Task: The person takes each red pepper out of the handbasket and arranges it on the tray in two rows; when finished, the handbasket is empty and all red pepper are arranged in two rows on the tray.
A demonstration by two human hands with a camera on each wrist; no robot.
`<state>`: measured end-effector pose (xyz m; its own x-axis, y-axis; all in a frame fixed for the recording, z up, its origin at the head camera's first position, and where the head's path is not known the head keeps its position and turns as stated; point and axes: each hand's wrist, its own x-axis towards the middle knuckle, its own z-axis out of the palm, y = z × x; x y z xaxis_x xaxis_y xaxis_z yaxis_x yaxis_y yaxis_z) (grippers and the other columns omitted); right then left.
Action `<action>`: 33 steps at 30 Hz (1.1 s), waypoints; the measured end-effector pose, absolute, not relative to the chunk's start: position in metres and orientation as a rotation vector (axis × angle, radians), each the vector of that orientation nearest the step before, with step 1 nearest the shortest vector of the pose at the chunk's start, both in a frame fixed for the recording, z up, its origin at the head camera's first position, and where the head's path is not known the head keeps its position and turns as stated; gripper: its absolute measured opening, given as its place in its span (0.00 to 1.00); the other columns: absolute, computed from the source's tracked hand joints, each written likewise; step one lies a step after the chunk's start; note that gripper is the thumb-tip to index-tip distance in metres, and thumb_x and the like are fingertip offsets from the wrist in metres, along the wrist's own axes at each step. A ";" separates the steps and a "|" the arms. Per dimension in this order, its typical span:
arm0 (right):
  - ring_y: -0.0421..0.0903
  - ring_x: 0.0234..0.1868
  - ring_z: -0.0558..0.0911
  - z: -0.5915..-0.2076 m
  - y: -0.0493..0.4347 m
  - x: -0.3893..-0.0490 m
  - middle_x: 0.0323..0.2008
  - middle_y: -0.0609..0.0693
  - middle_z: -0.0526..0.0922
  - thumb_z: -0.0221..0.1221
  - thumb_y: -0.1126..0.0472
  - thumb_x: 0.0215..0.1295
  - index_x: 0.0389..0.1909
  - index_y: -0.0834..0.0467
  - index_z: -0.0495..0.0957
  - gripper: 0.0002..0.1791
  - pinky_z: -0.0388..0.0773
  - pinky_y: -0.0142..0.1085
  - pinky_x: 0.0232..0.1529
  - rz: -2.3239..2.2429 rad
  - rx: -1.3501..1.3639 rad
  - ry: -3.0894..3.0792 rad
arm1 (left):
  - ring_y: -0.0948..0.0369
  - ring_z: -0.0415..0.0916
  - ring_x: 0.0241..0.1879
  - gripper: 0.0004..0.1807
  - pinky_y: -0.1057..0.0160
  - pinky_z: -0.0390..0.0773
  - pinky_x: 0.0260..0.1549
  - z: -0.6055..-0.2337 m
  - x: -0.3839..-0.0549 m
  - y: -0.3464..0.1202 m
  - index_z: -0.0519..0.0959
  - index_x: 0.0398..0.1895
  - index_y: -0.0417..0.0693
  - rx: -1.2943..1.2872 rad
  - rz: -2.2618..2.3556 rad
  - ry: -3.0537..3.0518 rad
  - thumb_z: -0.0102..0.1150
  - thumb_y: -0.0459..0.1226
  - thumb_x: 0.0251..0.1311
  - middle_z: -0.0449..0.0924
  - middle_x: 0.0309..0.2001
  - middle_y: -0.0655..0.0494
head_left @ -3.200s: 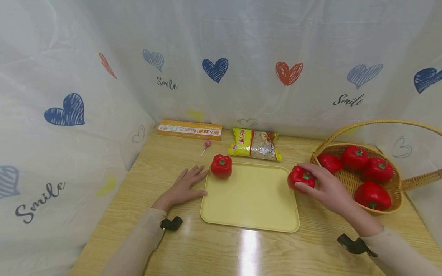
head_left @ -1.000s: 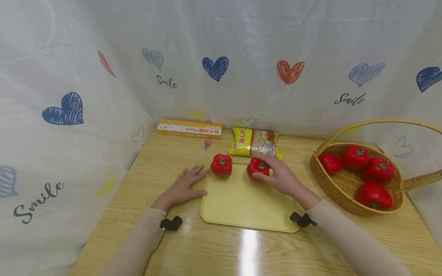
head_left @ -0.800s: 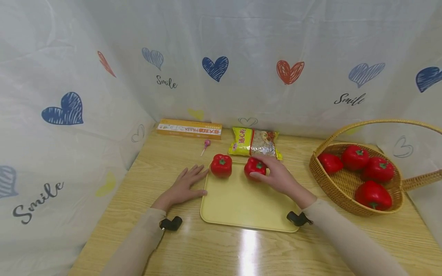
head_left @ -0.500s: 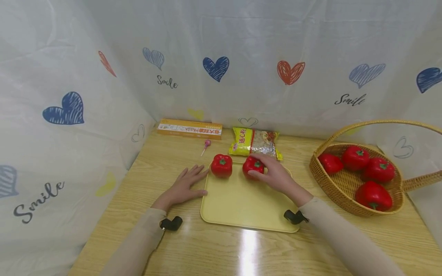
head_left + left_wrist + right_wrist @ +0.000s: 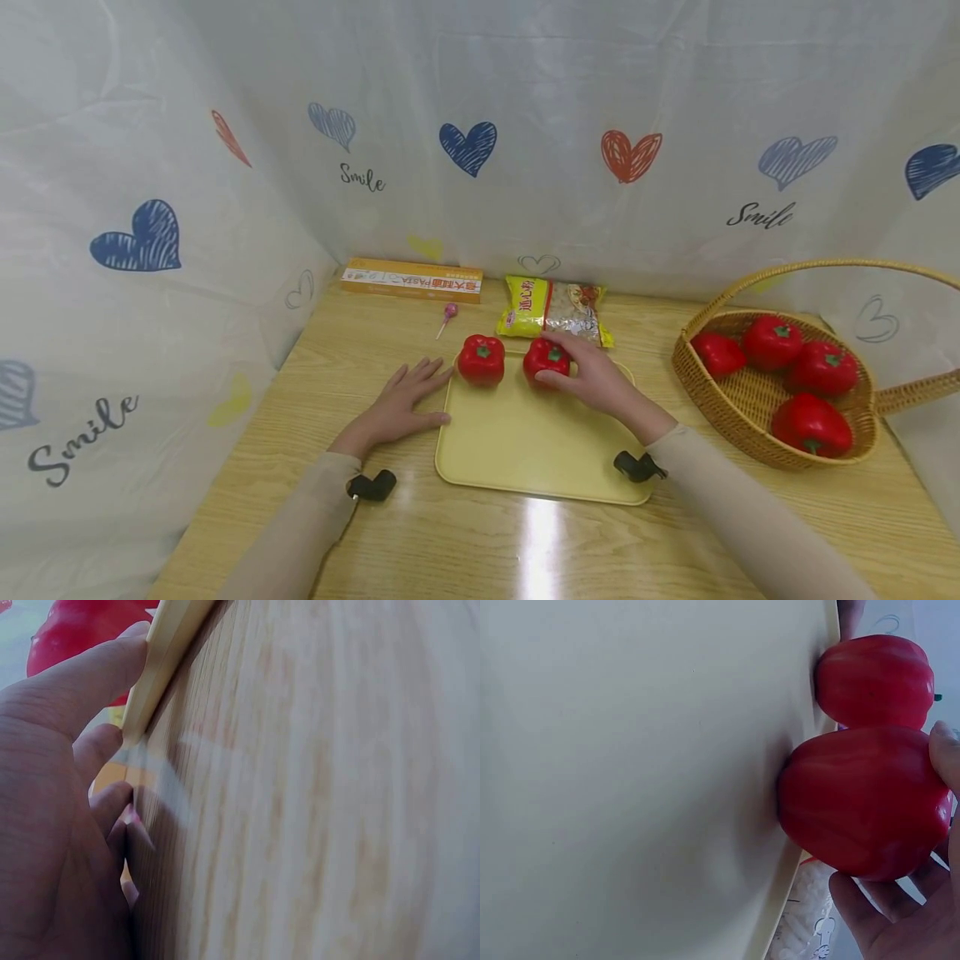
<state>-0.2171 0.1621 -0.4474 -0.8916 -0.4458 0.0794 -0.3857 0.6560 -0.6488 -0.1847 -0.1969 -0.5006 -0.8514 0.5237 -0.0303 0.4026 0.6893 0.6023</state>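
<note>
In the head view, my right hand (image 5: pixel 600 383) grips a red bell pepper (image 5: pixel 538 360) from its right side, over the back part of a yellow tray (image 5: pixel 536 450). The right wrist view shows this bell pepper (image 5: pixel 862 802) with its base on or close to the tray surface, thumb and fingers around its top end. To its left, a second red bell pepper (image 5: pixel 481 362) stands at the tray's back left corner. My left hand (image 5: pixel 401 407) lies with fingers spread on the table; in the left wrist view its thumb and a fingertip touch the tray's edge (image 5: pixel 161 664).
A wicker basket (image 5: pixel 708 408) with several red bell peppers (image 5: pixel 813 425) stands at the right, its handle arching above. Along the back lie a pasta box (image 5: pixel 412 281), a yellow bag of pasta (image 5: pixel 555 310) and a pink lollipop (image 5: pixel 450 311). Printed curtains (image 5: pixel 547 83) enclose the table.
My right hand has carried the bell pepper from beside the basket leftward over the tray, then edged slightly further left toward the other bell pepper. The left hand has stayed in place.
</note>
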 end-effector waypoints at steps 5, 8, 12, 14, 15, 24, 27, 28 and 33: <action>0.63 0.73 0.65 -0.447 0.163 -0.217 0.75 0.58 0.65 0.67 0.43 0.65 0.75 0.55 0.66 0.42 0.72 0.60 0.65 -1.069 -0.705 2.768 | 0.49 0.38 0.81 0.45 0.43 0.31 0.77 -0.500 -0.185 -0.197 0.59 0.80 0.56 0.747 0.888 2.703 0.64 0.57 0.64 0.49 0.81 0.50; 0.63 0.73 0.65 -0.448 0.163 -0.218 0.75 0.58 0.65 0.67 0.44 0.65 0.75 0.56 0.65 0.42 0.70 0.60 0.66 -1.066 -0.711 2.771 | 0.49 0.38 0.81 0.44 0.43 0.31 0.77 -0.501 -0.184 -0.197 0.59 0.80 0.55 0.748 0.885 2.705 0.64 0.56 0.64 0.49 0.81 0.50; 0.62 0.74 0.65 -0.449 0.163 -0.218 0.75 0.57 0.65 0.67 0.43 0.65 0.76 0.55 0.64 0.43 0.69 0.60 0.68 -1.067 -0.713 2.772 | 0.48 0.38 0.81 0.44 0.43 0.31 0.76 -0.501 -0.184 -0.197 0.59 0.80 0.55 0.750 0.885 2.706 0.64 0.56 0.64 0.49 0.81 0.50; 0.62 0.74 0.65 -0.448 0.163 -0.217 0.75 0.57 0.65 0.67 0.43 0.65 0.76 0.55 0.64 0.43 0.68 0.60 0.68 -1.067 -0.710 2.771 | 0.48 0.38 0.81 0.44 0.43 0.31 0.76 -0.500 -0.184 -0.197 0.59 0.80 0.55 0.749 0.886 2.705 0.64 0.56 0.64 0.49 0.81 0.50; 0.62 0.74 0.65 -0.449 0.163 -0.217 0.75 0.57 0.66 0.67 0.43 0.65 0.76 0.55 0.64 0.43 0.68 0.60 0.68 -1.066 -0.710 2.772 | 0.48 0.38 0.81 0.44 0.43 0.31 0.77 -0.500 -0.184 -0.197 0.59 0.80 0.55 0.748 0.885 2.705 0.64 0.56 0.64 0.49 0.81 0.50; 0.60 0.73 0.65 -0.448 0.165 -0.217 0.74 0.56 0.67 0.68 0.41 0.64 0.76 0.54 0.64 0.44 0.67 0.61 0.68 -1.072 -0.694 2.780 | 0.47 0.40 0.81 0.44 0.42 0.32 0.76 -0.500 -0.184 -0.197 0.60 0.80 0.53 0.772 0.900 2.711 0.65 0.54 0.64 0.50 0.81 0.48; 0.59 0.72 0.67 -0.447 0.167 -0.216 0.73 0.56 0.67 0.68 0.42 0.64 0.76 0.55 0.64 0.44 0.68 0.60 0.68 -1.083 -0.699 2.781 | 0.47 0.40 0.81 0.44 0.42 0.32 0.76 -0.500 -0.184 -0.197 0.60 0.80 0.53 0.773 0.892 2.715 0.64 0.54 0.64 0.50 0.81 0.48; 0.59 0.72 0.67 -0.447 0.168 -0.216 0.73 0.56 0.67 0.68 0.42 0.64 0.76 0.56 0.64 0.44 0.68 0.60 0.68 -1.086 -0.701 2.781 | 0.47 0.40 0.80 0.44 0.42 0.32 0.76 -0.500 -0.184 -0.197 0.60 0.80 0.53 0.776 0.893 2.717 0.64 0.54 0.64 0.50 0.81 0.47; 0.59 0.70 0.69 -0.446 0.171 -0.215 0.73 0.56 0.67 0.68 0.43 0.64 0.76 0.55 0.63 0.44 0.70 0.58 0.67 -1.096 -0.716 2.779 | 0.46 0.40 0.80 0.44 0.42 0.32 0.76 -0.499 -0.183 -0.196 0.60 0.80 0.53 0.770 0.893 2.718 0.64 0.54 0.64 0.51 0.81 0.47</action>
<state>-0.2151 0.1710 -0.4462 -0.8890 -0.4461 0.1033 -0.3965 0.6370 -0.6611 -0.1835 -0.1963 -0.4991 -0.8499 0.5269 -0.0076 0.4197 0.6856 0.5948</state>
